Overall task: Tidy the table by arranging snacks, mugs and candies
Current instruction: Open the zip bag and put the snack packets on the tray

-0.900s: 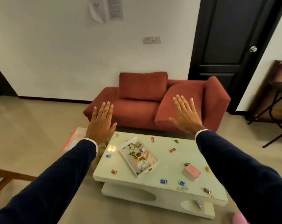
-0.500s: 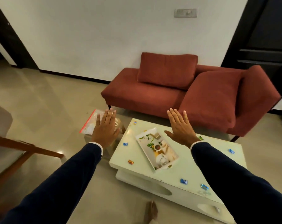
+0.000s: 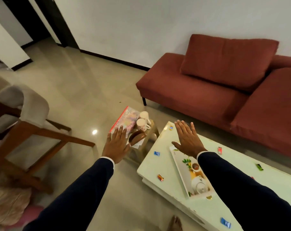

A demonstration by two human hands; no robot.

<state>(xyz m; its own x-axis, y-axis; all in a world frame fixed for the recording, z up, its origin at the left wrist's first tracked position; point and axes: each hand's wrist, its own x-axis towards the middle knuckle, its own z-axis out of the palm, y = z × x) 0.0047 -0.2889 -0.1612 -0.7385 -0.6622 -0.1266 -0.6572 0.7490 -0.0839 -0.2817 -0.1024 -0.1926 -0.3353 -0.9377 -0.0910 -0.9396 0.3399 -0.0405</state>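
My left hand (image 3: 116, 144) is held flat with fingers apart, empty, over the near edge of a small side stool (image 3: 148, 139). On that stool stand two white mugs (image 3: 142, 125), a clear zip bag of snacks (image 3: 127, 121) and a brown holder (image 3: 136, 138). My right hand (image 3: 188, 139) is spread and empty above the far left corner of the white coffee table (image 3: 158, 164). A printed white tray (image 3: 190, 172) lies on the table, partly under my right sleeve. Several wrapped candies lie scattered: a blue one (image 3: 156, 153), a red one (image 3: 160, 177), a green one (image 3: 259, 167).
A red sofa (image 3: 208, 90) with cushions runs behind the table. A wooden chair (image 3: 33, 130) with grey padding stands on the left. A fluffy pink thing (image 3: 8, 204) lies bottom left. A bare foot (image 3: 174, 224) shows at the bottom edge.
The view has swung left and down, closer to the table. The side stool with mugs and bag has come into sight beyond my left hand. Both hands stay spread and empty.
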